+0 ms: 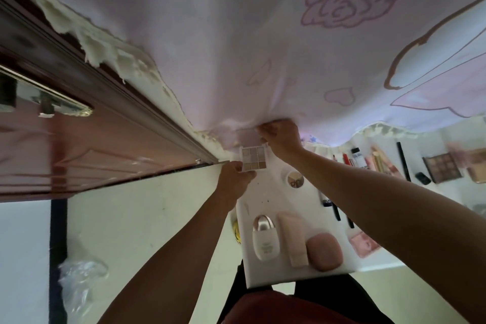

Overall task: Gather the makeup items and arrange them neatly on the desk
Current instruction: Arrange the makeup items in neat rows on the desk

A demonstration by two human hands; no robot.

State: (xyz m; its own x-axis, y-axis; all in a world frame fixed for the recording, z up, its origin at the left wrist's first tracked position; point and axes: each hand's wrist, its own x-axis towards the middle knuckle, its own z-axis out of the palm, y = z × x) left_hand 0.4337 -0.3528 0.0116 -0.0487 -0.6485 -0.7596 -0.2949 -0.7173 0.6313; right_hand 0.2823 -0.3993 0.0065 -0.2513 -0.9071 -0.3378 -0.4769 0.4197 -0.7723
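An open eyeshadow palette (252, 157) with beige and mauve pans is held over the far end of a white desk (265, 197). My left hand (235, 179) grips its base from below-left. My right hand (280, 137) pinches the raised pink lid (248, 137). On the desk near me lie a white bottle with a rose-gold cap (265, 239), a pale pink tube (294, 239) and a pink oval case (324, 251) side by side. A round compact (295, 179) and dark pencils (335, 209) lie further along.
A pink floral bedspread (289, 34) hangs behind the desk. To the right, several lipsticks, bottles and a brown palette (443, 167) lie on a white surface. A pink packet (364, 243) sits by the desk's right edge. A brown door (79, 126) is at left, a plastic bag (79, 279) on the floor.
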